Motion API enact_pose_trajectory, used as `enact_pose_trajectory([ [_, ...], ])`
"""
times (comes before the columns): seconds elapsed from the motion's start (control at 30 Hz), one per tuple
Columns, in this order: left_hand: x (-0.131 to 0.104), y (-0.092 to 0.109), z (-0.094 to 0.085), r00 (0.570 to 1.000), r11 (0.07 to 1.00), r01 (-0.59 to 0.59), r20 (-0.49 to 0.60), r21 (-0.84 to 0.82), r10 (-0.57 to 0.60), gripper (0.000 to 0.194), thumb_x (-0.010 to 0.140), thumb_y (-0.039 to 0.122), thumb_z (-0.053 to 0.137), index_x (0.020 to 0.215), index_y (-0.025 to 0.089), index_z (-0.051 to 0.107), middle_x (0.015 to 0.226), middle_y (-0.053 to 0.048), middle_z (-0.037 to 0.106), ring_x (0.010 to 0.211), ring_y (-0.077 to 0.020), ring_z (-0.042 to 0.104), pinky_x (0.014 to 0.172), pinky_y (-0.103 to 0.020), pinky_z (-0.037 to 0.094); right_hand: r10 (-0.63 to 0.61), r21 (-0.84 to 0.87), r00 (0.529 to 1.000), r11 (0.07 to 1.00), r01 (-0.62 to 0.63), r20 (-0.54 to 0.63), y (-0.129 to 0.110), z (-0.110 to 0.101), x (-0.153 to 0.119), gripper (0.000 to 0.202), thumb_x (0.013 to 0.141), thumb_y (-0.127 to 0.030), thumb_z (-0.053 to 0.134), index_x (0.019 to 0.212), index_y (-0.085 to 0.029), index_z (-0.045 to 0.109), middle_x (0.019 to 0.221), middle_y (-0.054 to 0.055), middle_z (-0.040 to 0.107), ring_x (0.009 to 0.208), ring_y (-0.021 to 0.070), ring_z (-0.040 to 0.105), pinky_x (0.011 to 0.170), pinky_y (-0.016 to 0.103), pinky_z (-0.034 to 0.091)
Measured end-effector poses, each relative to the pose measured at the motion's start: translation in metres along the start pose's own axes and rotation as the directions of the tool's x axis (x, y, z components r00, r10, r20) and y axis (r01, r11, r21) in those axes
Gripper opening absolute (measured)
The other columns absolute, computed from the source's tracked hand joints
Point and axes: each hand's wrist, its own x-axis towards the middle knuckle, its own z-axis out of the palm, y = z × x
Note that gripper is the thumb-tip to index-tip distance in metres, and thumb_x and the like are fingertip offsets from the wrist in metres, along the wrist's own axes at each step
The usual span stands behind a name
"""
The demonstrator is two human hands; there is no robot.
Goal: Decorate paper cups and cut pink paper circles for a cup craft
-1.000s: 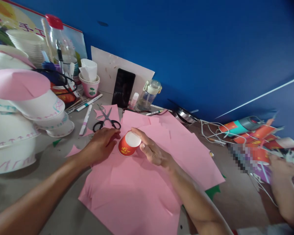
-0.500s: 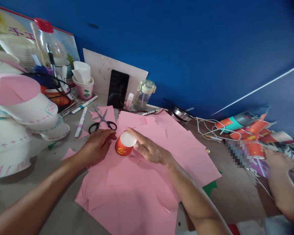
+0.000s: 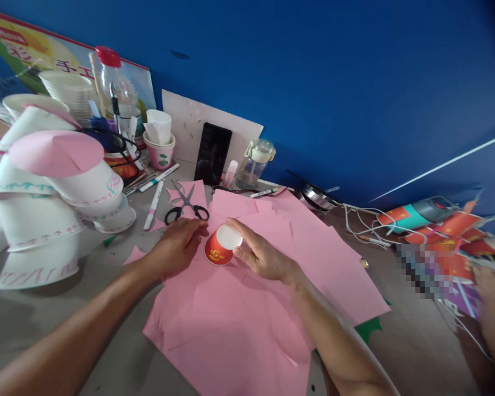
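A red paper cup [image 3: 218,250] with a white end facing up and yellow print stands tilted on pink paper sheets [image 3: 239,313]. My right hand [image 3: 262,253] is closed round the cup's right side, thumb and fingers at its upper edge. Just left of the cup, my left hand [image 3: 181,245] has its fingers curled, close to the cup but apparently not holding it; what is between the fingertips is hidden. Scissors [image 3: 186,206] with black handles lie above my left hand, on pink scraps.
Decorated white paper-cup stacks [image 3: 41,220] stand at the left. Markers [image 3: 153,206], a phone [image 3: 213,154] and a clear bottle [image 3: 253,165] are at the back. Another person's hand [image 3: 490,286] is at the far right, beside red cup pieces and cables.
The view has swung slightly left, so everything appears shifted right. Both hands keep nearly the same pose around the red cup.
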Motion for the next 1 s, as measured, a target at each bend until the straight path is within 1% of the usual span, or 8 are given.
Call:
enact_pose_trajectory([
  [0.1,-0.0001,0.0003,-0.0003,1.000,1.000,-0.008,-0.008,-0.002,0.008,0.032,0.087,0.016,0.045,0.117,0.018,0.055,0.102,-0.008,0.073,0.100,-0.0253,0.062,0.088,-0.042,0.047,-0.018,-0.003,1.000,1.000,0.018,-0.023,0.0012,0.0018,0.0000,0.055,0.098,-0.037,0.045,0.150,-0.023,0.030,0.147,0.011,0.047,0.136,0.0260,0.045,0.110,0.045,0.042],
  [0.23,-0.0009,-0.0001,0.0002,0.999,0.999,-0.025,-0.024,-0.028,0.024,0.033,0.087,0.014,0.044,0.118,0.019,0.054,0.103,-0.007,0.072,0.100,-0.0241,0.062,0.089,-0.041,0.047,-0.052,0.004,0.997,0.999,0.052,-0.059,0.0043,0.0059,0.0004,0.054,0.097,-0.036,0.045,0.148,-0.022,0.033,0.145,0.011,0.049,0.134,0.0266,0.047,0.110,0.043,0.042],
  [0.43,-0.0017,-0.0006,0.0008,0.999,0.998,-0.039,-0.032,-0.044,0.038,0.035,0.086,0.012,0.045,0.119,0.019,0.054,0.103,-0.006,0.073,0.099,-0.0234,0.062,0.088,-0.040,0.048,-0.070,0.009,0.995,0.997,0.071,-0.071,0.0060,0.0089,0.0003,0.053,0.097,-0.035,0.044,0.147,-0.022,0.033,0.143,0.010,0.051,0.132,0.0271,0.048,0.109,0.043,0.044],
  [0.57,-0.0022,0.0001,0.0007,0.998,0.998,-0.054,-0.045,-0.039,0.052,0.034,0.087,0.012,0.044,0.119,0.019,0.053,0.103,-0.006,0.072,0.099,-0.0229,0.062,0.088,-0.040,0.048,-0.078,0.019,0.995,0.997,0.080,-0.066,0.0066,0.0092,-0.0001,0.052,0.098,-0.035,0.043,0.147,-0.022,0.032,0.144,0.011,0.049,0.134,0.0270,0.046,0.110,0.044,0.042],
  [0.77,-0.0012,0.0010,-0.0006,0.998,0.998,-0.041,-0.038,-0.038,0.040,0.032,0.088,0.013,0.044,0.119,0.018,0.054,0.103,-0.007,0.073,0.098,-0.0227,0.061,0.088,-0.039,0.047,-0.069,0.040,0.996,0.997,0.071,-0.060,0.0056,0.0087,-0.0003,0.052,0.098,-0.035,0.044,0.147,-0.023,0.032,0.145,0.010,0.048,0.134,0.0263,0.046,0.110,0.043,0.041],
  [0.9,-0.0009,-0.0006,0.0006,0.998,0.999,-0.043,-0.038,-0.023,0.042,0.031,0.088,0.013,0.045,0.117,0.018,0.055,0.102,-0.007,0.073,0.098,-0.0233,0.062,0.087,-0.039,0.047,-0.043,0.032,0.998,0.998,0.045,-0.039,0.0033,0.0073,-0.0001,0.052,0.098,-0.037,0.042,0.147,-0.022,0.032,0.145,0.011,0.047,0.135,0.0260,0.045,0.111,0.042,0.040],
  [1.0,-0.0011,-0.0008,0.0023,0.998,0.999,-0.039,-0.039,-0.013,0.039,0.031,0.088,0.016,0.045,0.117,0.018,0.056,0.100,-0.007,0.073,0.098,-0.0238,0.062,0.088,-0.040,0.047,-0.026,0.034,0.999,0.999,0.027,-0.023,0.0020,0.0062,0.0004,0.054,0.098,-0.037,0.043,0.148,-0.020,0.031,0.147,0.013,0.045,0.136,0.0260,0.044,0.111,0.043,0.039],
])
